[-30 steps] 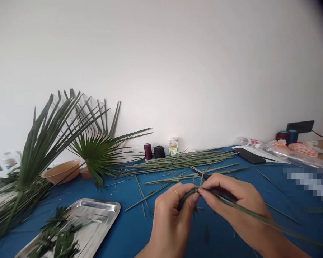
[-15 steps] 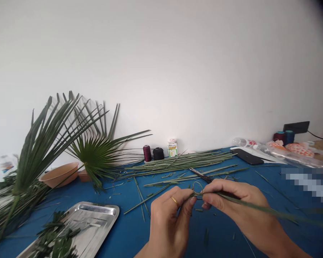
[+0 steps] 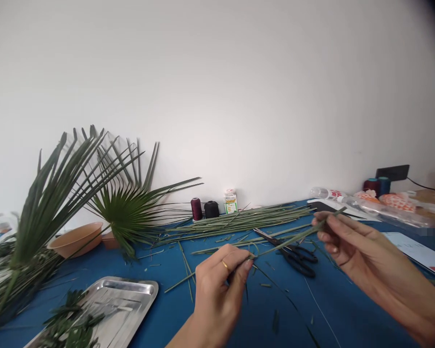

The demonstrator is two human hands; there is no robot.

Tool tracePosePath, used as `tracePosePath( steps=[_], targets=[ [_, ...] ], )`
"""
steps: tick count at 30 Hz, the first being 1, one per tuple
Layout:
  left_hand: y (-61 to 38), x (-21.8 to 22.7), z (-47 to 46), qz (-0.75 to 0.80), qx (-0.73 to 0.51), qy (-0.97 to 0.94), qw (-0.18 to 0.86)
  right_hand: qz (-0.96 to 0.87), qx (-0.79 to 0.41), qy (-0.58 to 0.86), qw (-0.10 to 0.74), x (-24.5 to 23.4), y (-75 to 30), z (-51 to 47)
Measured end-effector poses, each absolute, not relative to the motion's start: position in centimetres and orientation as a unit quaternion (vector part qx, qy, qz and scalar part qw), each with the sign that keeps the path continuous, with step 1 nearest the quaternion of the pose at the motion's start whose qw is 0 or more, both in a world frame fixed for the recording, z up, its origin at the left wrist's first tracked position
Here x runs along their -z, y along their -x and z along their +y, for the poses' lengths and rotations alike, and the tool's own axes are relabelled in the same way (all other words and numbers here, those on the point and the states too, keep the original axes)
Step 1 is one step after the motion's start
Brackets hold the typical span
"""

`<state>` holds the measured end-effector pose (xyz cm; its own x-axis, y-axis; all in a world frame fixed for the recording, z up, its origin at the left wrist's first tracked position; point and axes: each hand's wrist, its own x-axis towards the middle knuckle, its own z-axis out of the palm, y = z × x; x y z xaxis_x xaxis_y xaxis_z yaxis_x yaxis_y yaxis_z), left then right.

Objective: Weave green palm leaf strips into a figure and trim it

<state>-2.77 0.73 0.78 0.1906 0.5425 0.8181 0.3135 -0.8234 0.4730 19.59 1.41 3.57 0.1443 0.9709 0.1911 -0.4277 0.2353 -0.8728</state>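
Note:
My left hand [image 3: 221, 278], with a gold ring, pinches one end of a thin green palm leaf strip [image 3: 286, 240] above the blue table [image 3: 166, 309]. My right hand [image 3: 342, 239] pinches the same strip farther along, up and to the right, so the strip runs taut between both hands. Black scissors [image 3: 293, 251] lie on the table just beneath the strip. A bundle of cut leaf strips [image 3: 239, 220] lies behind them.
Fan palm fronds [image 3: 76, 193] stand at the left beside a tan bowl [image 3: 74, 238]. A metal tray [image 3: 112, 309] with leaf pieces sits front left. Thread spools [image 3: 204, 209] and a small carton [image 3: 230, 201] stand by the wall. Bottles and bags [image 3: 377, 203] crowd the right.
My right hand has slid away from the left, up and to the right along the strip, pulling it straight and uncovering the scissors. The left hand stayed roughly in place.

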Motion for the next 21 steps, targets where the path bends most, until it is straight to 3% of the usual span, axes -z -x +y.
tracePosePath(
  steps=[6, 10, 14, 18, 21],
  targets=[
    [2.9, -0.6, 1.0, 0.27, -0.548, -0.79, 0.051, -0.373, -0.502, 0.332, 0.706, -4.6, -20.8, 1.4],
    [3.0, -0.2, 1.0, 0.241, -0.498, -0.822, -0.131, -0.364, -0.6, 0.319, 0.637, -4.7, -20.6, 1.6],
    [2.8, 0.3, 1.1, 0.276, -0.45, -0.798, -0.291, -0.371, -0.61, 0.365, 0.598, -4.7, -20.1, 1.9],
    [2.7, 1.0, 1.2, 0.234, -0.419, -0.825, -0.299, -0.397, -0.582, 0.397, 0.588, -5.4, -18.6, 1.7],
    [2.7, 1.4, 1.4, 0.232, -0.443, -0.829, -0.25, -0.424, -0.587, 0.386, 0.572, -6.2, -17.5, 1.3]
  ],
)
